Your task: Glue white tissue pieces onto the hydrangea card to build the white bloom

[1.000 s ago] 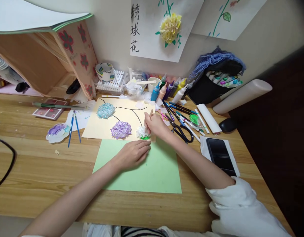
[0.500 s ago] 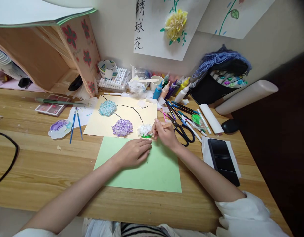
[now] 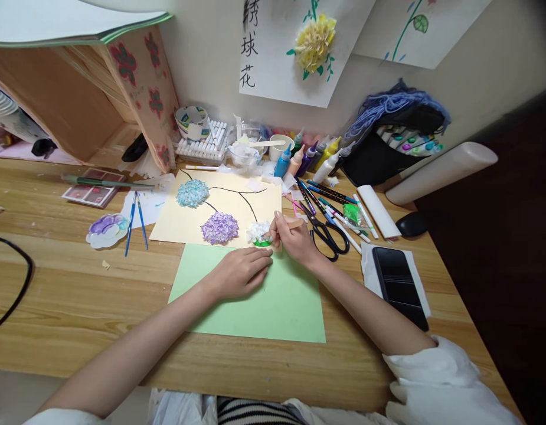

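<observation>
My right hand (image 3: 293,239) pinches a tan, flat craft stick (image 3: 296,224) whose lower end is hidden by my fingers. It is at the right side of a white paper flower (image 3: 257,230), which has green along its bottom edge. That flower sits on a cream sheet (image 3: 166,227), together with a purple flower (image 3: 220,228), a blue flower (image 3: 193,193) and thin dark stem lines. My left hand (image 3: 241,273) lies flat, palm down, on a green sheet (image 3: 264,321), holding nothing, its fingertips near the cream sheet's front edge.
Right of the cream sheet lie black scissors (image 3: 328,236) and several pens (image 3: 330,198). Paint bottles (image 3: 306,159) and a bowl of white material (image 3: 245,154) stand behind. At left are brushes (image 3: 131,223) and a flower-shaped palette (image 3: 107,231). A phone-like black case (image 3: 400,286) lies right.
My right hand with the craft stick has moved very slightly left toward the white flower. My left hand rests in the same place.
</observation>
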A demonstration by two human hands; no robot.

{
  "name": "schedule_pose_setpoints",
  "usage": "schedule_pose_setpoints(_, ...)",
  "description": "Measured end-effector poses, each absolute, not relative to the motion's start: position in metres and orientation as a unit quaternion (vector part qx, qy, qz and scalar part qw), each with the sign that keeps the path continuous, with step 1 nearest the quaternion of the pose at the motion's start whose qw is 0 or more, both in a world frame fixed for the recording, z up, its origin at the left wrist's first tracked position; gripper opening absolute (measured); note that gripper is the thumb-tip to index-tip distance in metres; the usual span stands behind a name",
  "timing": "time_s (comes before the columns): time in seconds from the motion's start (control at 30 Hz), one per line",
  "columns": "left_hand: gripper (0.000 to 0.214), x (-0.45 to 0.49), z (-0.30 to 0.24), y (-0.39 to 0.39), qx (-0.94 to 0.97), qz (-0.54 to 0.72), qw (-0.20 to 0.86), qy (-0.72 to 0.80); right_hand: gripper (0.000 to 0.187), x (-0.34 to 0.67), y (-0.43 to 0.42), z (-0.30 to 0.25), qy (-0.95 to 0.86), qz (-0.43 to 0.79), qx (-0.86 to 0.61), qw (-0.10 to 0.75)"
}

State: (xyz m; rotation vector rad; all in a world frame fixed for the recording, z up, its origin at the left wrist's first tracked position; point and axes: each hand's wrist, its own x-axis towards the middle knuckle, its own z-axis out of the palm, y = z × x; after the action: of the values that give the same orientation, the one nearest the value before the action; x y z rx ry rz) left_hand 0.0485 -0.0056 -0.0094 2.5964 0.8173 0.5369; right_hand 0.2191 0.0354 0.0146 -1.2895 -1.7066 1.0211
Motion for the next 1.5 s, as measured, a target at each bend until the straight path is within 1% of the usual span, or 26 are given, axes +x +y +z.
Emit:
schedule_pose_setpoints(0.17,0.028,0.048,-0.010,-0.006,0.920,0.194,0.181,0.289,0.058,0.218,0.039,0.015,-0.662,0.391,-0.511,0.384)
schedule_pose_setpoints(0.33,0.027,0.048,-0.010,-0.006,0.921,0.190,0.181,0.289,0.059,0.223,0.042,0.016,-0.629,0.422,-0.513,0.404)
schedule_pose_setpoints(0.43,0.027,0.048,-0.010,-0.006,0.921,0.189,0.180,0.291,0.058,0.237,0.044,0.019,-0.591,0.426,-0.513,0.453)
schedule_pose_setpoints(0.53,0.026,0.048,-0.011,-0.006,0.923,0.189,0.170,0.288,0.049,0.260,0.043,0.020,-0.578,0.348,-0.539,0.505)
schedule_pose_setpoints(0.6,0.026,0.047,-0.011,-0.005,0.926,0.188,0.160,0.285,0.034,0.275,0.041,0.016,-0.609,0.275,-0.567,0.482)
schedule_pose_setpoints(0.67,0.026,0.047,-0.011,-0.005,0.929,0.183,0.153,0.283,0.020,0.287,0.036,0.008,-0.666,0.229,-0.579,0.412)
schedule_pose_setpoints(0.73,0.027,0.047,-0.011,-0.005,0.930,0.179,0.146,0.285,0.016,0.292,0.029,0.000,-0.720,0.210,-0.567,0.339)
schedule_pose_setpoints(0.8,0.027,0.047,-0.012,-0.005,0.931,0.180,0.142,0.285,0.012,0.292,0.022,-0.008,-0.758,0.178,-0.552,0.299)
schedule_pose_setpoints(0.87,0.027,0.047,-0.012,-0.005,0.931,0.182,0.138,0.285,0.009,0.287,0.017,-0.014,-0.777,0.136,-0.544,0.286)
schedule_pose_setpoints(0.97,0.027,0.047,-0.011,-0.006,0.931,0.183,0.137,0.284,0.014,0.278,0.013,-0.017,-0.782,0.094,-0.547,0.285)
schedule_pose_setpoints(1.03,0.027,0.047,-0.011,-0.007,0.931,0.187,0.140,0.282,0.015,0.274,0.012,-0.016,-0.777,0.090,-0.549,0.295)
schedule_pose_setpoints(1.1,0.027,0.046,-0.011,-0.008,0.927,0.196,0.150,0.282,0.013,0.271,0.011,-0.013,-0.755,0.122,-0.555,0.327)
schedule_pose_setpoints(1.13,0.027,0.046,-0.011,-0.009,0.922,0.206,0.155,0.288,0.012,0.270,0.010,-0.011,-0.737,0.158,-0.556,0.350)
schedule_pose_setpoints(1.23,0.025,0.046,-0.011,-0.011,0.884,0.253,0.177,0.351,0.015,0.260,0.004,-0.004,-0.676,0.325,-0.523,0.405)
schedule_pose_setpoints(1.3,0.023,0.046,-0.010,-0.013,0.845,0.280,0.200,0.409,0.016,0.252,0.000,-0.002,-0.653,0.422,-0.477,0.409)
schedule_pose_setpoints(1.33,0.022,0.047,-0.009,-0.013,0.828,0.287,0.216,0.431,0.015,0.247,-0.002,-0.001,-0.649,0.451,-0.459,0.406)
schedule_pose_setpoints(1.4,0.018,0.047,-0.007,-0.015,0.806,0.290,0.250,0.452,0.014,0.239,-0.004,-0.002,-0.648,0.477,-0.442,0.397)
schedule_pose_setpoints(1.5,0.012,0.047,-0.006,-0.015,0.784,0.291,0.285,0.467,0.012,0.230,-0.004,-0.003,-0.655,0.481,-0.442,0.380)
